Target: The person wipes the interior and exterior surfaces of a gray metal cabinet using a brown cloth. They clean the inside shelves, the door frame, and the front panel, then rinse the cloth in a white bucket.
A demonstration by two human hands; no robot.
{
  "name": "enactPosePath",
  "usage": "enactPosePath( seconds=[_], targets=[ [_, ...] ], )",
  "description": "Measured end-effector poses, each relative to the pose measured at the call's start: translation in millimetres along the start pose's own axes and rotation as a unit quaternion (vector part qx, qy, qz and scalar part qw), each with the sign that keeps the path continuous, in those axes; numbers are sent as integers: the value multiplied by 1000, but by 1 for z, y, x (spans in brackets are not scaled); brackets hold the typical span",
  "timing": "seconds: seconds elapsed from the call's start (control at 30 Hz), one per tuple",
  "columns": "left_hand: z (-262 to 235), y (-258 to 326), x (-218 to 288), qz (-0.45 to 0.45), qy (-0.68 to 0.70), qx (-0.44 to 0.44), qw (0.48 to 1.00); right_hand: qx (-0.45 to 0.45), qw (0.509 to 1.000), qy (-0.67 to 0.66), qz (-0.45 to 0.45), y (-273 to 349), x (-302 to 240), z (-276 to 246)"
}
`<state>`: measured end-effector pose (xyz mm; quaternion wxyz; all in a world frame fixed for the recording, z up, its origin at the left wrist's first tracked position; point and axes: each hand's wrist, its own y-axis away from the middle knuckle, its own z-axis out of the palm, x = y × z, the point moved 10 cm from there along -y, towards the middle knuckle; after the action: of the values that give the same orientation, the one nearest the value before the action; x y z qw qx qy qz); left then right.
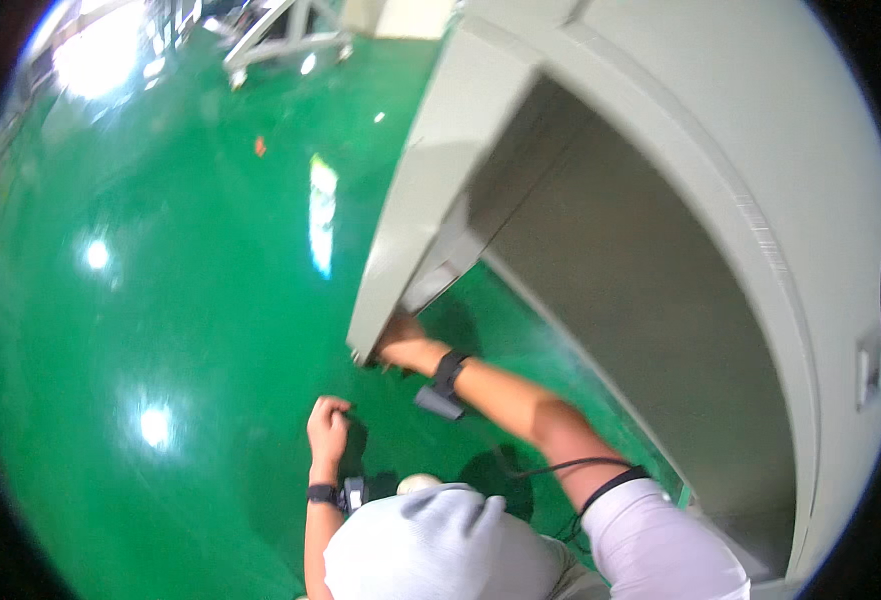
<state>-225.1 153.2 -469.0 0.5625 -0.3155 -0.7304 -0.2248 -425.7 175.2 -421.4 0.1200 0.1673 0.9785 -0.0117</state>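
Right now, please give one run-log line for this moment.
right hand: gripping cabinet door lower corner | left hand: closed, free above green floor

Glossy green floor (161, 300) with bright light reflections, pale metal frame (281, 35) far off — blurred

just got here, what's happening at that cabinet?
A person stands on the green floor beside a large grey cabinet. The right hand grips the lower corner of its open door. The left hand is a loose fist held apart from the door, over the floor; whether it holds anything is unclear. Both wrists wear dark straps.
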Motion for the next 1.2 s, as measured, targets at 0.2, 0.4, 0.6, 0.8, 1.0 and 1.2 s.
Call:
enactPosePath(
  seconds=[0.2,0.4,0.6,0.8,1.0,1.2],
  targets=[
    [20,-25,-56,-54,36,-12,998,3,972,-198,124,-3,42,22],
    [16,-46,-78,-67,8,36,997,-42,962,-235,132,57,46,5],
    [55,-69,-76,-73,-13,20,997,-114,900,-243,342,208,153,-40],
    [44,-74,-77,-16,-73,60,995,-25,884,-123,451,352,179,-144],
    [37,-67,-75,6,-111,64,992,-23,877,-36,478,403,115,-213],
    [34,-87,-85,28,-140,69,987,117,929,88,340,329,0,-274]
  ],
)
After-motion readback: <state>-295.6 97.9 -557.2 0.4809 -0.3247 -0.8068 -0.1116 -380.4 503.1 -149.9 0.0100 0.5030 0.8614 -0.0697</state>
